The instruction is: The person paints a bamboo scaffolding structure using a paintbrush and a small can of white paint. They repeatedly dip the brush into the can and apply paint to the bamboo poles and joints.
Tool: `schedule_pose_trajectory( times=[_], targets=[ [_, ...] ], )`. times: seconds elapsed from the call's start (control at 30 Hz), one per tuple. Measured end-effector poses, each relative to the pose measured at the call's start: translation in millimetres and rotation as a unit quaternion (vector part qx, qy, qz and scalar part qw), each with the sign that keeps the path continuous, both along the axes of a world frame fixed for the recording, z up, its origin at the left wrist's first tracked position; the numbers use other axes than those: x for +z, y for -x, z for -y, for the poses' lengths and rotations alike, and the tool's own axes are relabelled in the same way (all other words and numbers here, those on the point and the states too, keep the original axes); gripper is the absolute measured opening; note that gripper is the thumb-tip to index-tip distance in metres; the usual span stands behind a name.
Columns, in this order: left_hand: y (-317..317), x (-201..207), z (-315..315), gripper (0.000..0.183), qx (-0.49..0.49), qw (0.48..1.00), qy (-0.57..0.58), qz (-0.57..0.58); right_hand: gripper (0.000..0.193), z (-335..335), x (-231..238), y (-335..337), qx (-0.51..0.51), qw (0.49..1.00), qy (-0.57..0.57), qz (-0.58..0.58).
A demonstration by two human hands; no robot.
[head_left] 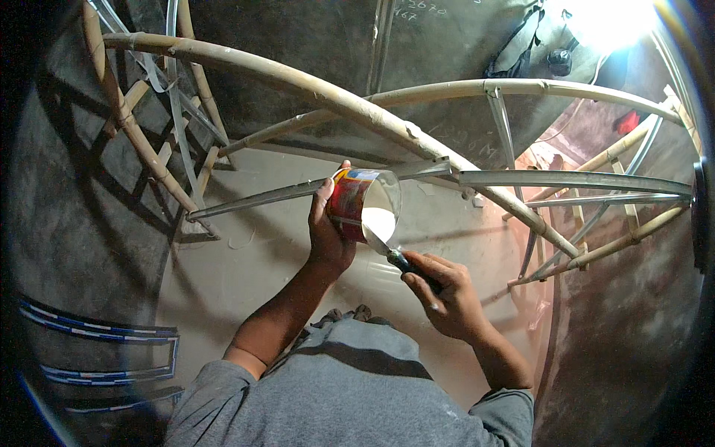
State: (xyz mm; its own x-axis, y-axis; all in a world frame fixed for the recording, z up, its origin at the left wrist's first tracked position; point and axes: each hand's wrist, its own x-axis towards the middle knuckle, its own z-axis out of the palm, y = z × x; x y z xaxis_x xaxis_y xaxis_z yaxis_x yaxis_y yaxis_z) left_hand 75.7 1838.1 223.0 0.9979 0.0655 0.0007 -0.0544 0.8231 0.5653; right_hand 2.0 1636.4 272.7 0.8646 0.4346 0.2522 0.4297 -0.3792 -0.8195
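My left hand [328,223] is wrapped round a red tin can [347,205], which is tilted with its mouth toward the right. White paste [378,222] shows inside the can, near its lower rim. In my right hand [443,294] I grip the dark handle of a putty knife [402,262]. Its blade reaches into the mouth of the can and touches the paste, so the tip is hidden. Both hands are closed on what they hold, in front of my chest.
Bamboo poles [320,88] and metal channel bars [573,179] cross as a frame just beyond my hands. A bright lamp [607,22] shines at the upper right. A dark bag [515,45] hangs on the far wall. Blue-and-white strips [100,328] lie at the lower left.
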Motion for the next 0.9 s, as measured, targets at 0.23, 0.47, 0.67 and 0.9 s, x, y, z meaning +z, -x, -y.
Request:
schedule_pose_trajectory(
  times=[0.23,0.47,0.67,0.9],
  targets=[
    [-10.3,-9.7,18.9,0.055,0.165,0.876,-0.437,0.119,0.038,58.1,31.1,24.5,-0.072,0.857,-0.28,-0.427],
    [-11.2,-15.4,21.1,0.05,0.025,0.993,-0.097,0.066,0.034,160.1,131.8,10.1,-0.15,0.812,-0.56,0.068],
    [-24.6,-21.7,38.9,0.056,-0.061,0.997,0.049,-0.006,0.028,250.3,352.1,-59.1,-0.255,0.737,-0.414,0.469],
    [-23.7,-16.7,32.2,0.05,-0.046,0.995,0.077,-0.045,0.029,272.1,449.0,-134.5,-0.272,0.686,-0.384,0.555]
  ],
)
